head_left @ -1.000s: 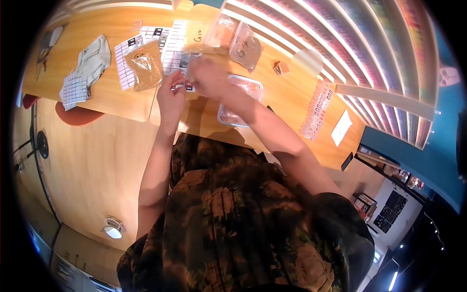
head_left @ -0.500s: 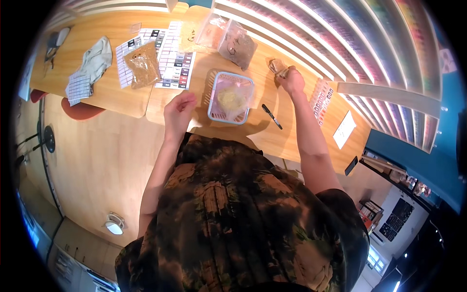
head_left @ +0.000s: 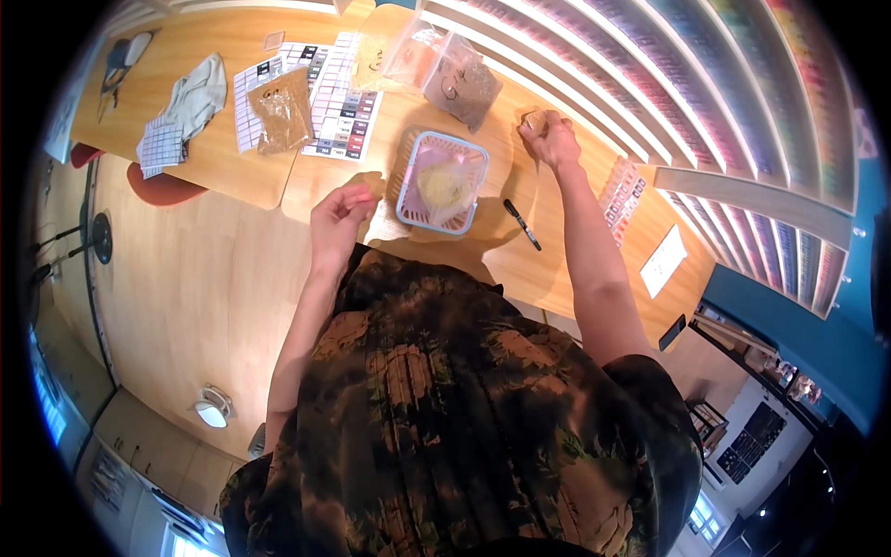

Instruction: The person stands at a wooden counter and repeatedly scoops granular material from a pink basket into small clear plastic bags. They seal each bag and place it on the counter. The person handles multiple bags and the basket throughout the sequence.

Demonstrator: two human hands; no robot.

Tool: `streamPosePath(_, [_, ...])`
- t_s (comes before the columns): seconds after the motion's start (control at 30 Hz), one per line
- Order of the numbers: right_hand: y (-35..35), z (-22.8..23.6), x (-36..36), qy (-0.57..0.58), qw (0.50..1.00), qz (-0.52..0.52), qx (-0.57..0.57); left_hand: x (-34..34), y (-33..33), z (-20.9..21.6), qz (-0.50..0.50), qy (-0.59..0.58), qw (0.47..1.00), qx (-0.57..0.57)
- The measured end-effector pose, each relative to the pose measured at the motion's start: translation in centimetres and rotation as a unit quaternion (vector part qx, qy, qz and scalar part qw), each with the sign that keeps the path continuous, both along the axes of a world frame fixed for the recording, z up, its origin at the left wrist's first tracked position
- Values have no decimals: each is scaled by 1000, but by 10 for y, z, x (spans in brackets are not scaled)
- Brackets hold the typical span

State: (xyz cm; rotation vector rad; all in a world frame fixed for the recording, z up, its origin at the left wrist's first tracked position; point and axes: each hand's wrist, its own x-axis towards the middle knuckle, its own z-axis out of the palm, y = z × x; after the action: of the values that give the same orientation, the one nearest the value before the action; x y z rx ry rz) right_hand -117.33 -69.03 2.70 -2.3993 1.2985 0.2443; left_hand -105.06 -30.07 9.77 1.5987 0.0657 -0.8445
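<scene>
My right hand (head_left: 555,142) is closed on a small clear plastic bag (head_left: 535,121) with brownish contents, low over the far side of the table. Most of that bag is hidden by my fingers. Left of the basket, my left hand (head_left: 341,212) hovers near the table edge with its fingers curled in toward the thumb; whether anything small is between them I cannot make out. Between my hands stands a light blue and pink plastic basket (head_left: 403,192), holding a clear bag of pale yellow material (head_left: 445,187). A black marker pen (head_left: 522,225) lies right of the basket.
Behind the basket are bags of dark grains (head_left: 461,88) and orange material (head_left: 415,58). A bag of tan grains (head_left: 281,110) rests on printed charts (head_left: 343,116) at left, near a grey cloth (head_left: 200,96). Colour-filled shelves (head_left: 640,84) border the far side; a white card (head_left: 664,261) lies at right.
My right hand has turned and closed further over the small bag, covering more of it. My left hand's fingers have curled in. The whole view has shifted slightly.
</scene>
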Motion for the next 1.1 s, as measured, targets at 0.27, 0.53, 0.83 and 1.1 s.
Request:
streamPosePath(0.27, [-10,-5,0,41,998,51,-7,0,1,0,5,-5,1000,-9])
streamPosePath(0.53, [28,37,-11,-148,966,145,-155,-24,-19,22,-214,-231,945,86])
streamPosePath(0.83, [95,65,-9,-298,884,216,289,-49,-44,7,-268,-475,834,85])
streamPosePath(1.1, [87,68,18,-348,856,240,297,-37,-33,17,-173,-269,945,74])
